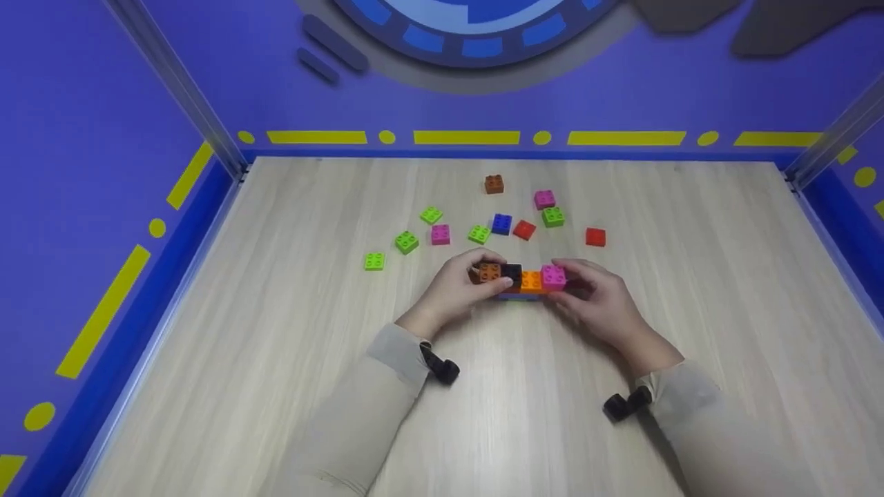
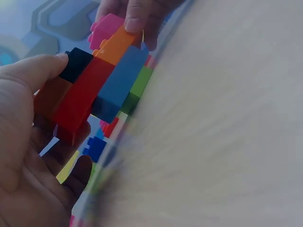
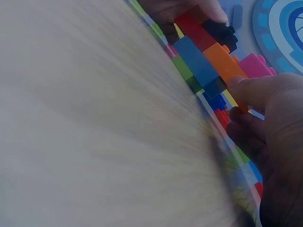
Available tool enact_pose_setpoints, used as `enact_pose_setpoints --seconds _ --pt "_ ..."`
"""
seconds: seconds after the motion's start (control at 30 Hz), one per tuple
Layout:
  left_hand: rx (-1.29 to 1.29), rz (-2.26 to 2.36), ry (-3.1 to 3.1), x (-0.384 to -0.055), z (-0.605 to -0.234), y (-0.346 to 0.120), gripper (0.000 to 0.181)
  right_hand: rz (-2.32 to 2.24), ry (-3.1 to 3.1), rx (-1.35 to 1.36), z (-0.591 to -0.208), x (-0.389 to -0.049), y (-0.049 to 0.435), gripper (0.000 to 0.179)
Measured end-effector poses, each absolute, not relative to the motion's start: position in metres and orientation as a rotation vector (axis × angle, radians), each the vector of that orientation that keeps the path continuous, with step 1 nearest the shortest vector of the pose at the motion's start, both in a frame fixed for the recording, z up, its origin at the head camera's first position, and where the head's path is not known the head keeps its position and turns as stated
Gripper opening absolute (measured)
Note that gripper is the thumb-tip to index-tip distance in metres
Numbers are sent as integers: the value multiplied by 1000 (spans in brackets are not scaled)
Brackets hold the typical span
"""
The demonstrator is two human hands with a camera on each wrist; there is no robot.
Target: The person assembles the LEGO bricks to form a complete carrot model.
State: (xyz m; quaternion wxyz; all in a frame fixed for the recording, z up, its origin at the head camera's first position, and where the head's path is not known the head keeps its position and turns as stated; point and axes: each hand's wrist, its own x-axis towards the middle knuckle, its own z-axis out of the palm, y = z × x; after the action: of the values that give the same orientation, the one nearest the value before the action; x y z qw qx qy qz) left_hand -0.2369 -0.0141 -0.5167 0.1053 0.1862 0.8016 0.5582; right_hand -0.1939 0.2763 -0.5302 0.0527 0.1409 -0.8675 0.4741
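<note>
Both hands hold one built assembly of toy building bricks above the wooden table. At its bottom a green brick (image 2: 138, 90) carries a longer blue brick (image 2: 120, 85). Over the blue sit a red brick (image 2: 85, 97) and an orange brick (image 3: 226, 64), end to end. A brown brick (image 1: 489, 272) and a black brick (image 1: 512, 275) top the red one, and a pink brick (image 1: 553, 277) tops the orange at the right end. My left hand (image 1: 452, 286) grips the left end, thumb against the black brick. My right hand (image 1: 604, 304) pinches the right end, thumb on the orange brick.
Loose bricks lie scattered beyond the hands: several green ones, among them a light green brick (image 1: 374, 261) at far left, a blue brick (image 1: 502, 223), a red brick (image 1: 595, 237) and a brown brick (image 1: 494, 183). Blue panels wall the table (image 1: 276, 373) at the back and sides.
</note>
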Motion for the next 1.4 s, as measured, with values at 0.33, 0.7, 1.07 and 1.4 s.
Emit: enact_pose_setpoints --seconds 0.33,0.7,1.07,1.4 --pt "537 1693 2338 -239 -519 -23 47 1433 -2624 421 -530 -193 270 60" --pt "574 1754 2298 -242 -522 -18 46 1660 -2459 334 -526 -195 277 39" --pt "574 1764 2305 -239 -528 -20 53 1693 -2561 -27 -502 -232 276 45" --pt "626 1756 2358 -240 -529 -19 48 1250 -2880 58 -495 -277 285 45"
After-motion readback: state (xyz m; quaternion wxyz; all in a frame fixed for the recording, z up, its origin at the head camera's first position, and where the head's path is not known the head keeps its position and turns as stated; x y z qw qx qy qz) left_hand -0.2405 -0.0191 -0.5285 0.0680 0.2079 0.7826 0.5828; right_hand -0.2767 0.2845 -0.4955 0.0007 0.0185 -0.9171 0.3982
